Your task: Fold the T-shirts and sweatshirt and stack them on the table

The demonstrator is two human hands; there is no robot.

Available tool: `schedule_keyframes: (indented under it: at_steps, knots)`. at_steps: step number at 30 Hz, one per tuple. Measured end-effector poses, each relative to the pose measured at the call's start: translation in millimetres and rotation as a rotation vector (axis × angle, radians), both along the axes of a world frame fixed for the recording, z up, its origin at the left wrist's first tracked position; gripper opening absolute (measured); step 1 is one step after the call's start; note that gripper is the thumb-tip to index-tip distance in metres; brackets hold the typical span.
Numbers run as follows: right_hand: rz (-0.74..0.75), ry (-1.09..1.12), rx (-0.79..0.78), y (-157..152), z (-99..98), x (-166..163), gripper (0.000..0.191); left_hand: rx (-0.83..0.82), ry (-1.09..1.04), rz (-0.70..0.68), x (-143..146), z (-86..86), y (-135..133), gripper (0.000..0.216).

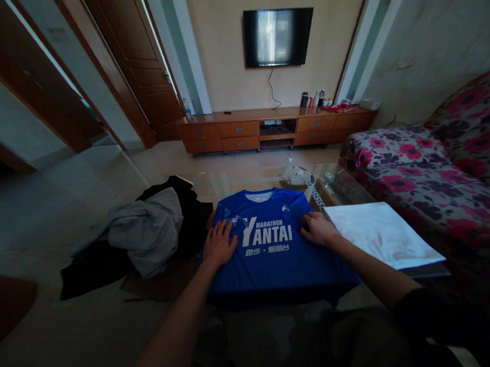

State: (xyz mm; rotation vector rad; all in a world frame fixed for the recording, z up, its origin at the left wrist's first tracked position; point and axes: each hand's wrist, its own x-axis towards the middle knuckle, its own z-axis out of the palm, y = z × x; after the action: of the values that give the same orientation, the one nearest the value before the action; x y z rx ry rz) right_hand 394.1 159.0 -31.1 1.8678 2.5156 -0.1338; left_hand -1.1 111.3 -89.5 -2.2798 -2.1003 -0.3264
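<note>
A blue T-shirt (pixel 270 268) with white "Marathon Yantai" lettering lies face up across the glass table, its collar away from me and its lower edge hanging over the near side. My left hand (pixel 220 245) rests on the shirt's left side, fingers spread and holding nothing. On the right side, by the end of the lettering, my right hand (pixel 317 230) touches the cloth with bent fingers; whether fabric is pinched in them is hard to see. Close to my right forearm lies a folded white cloth (pixel 383 233).
To the left is a pile of clothes with a grey garment (pixel 148 228) over black ones (pixel 96 273). A crumpled plastic bag (pixel 296 175) sits past the shirt. A flowered sofa (pixel 415 189) stands right. Beyond are a wooden TV cabinet (pixel 237 129) and a wall television (pixel 278 37).
</note>
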Motion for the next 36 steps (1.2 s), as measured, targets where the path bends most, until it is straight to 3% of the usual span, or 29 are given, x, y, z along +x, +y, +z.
schedule_keyframes:
  at_steps: [10, 14, 24, 36]
  knots:
    - [-0.043, -0.088, 0.0, -12.7, 7.6, -2.9, 0.026, 0.003, -0.007, -0.002, -0.5, -0.3, -0.1, 0.062]
    - [0.004, -0.062, 0.046, -16.0, 10.9, -3.7, 0.025, 0.008, -0.007, -0.006, -0.3, 0.0, -0.4, 0.062]
    - [0.054, -0.055, -0.014, -19.3, 4.6, -3.7, 0.022, -0.001, -0.009, 0.002, 0.4, 2.1, -1.1, 0.061]
    - [0.177, 0.099, -0.133, -13.4, -5.8, 2.5, 0.05, -0.011, -0.014, 0.002, 0.8, 2.9, -0.7, 0.062]
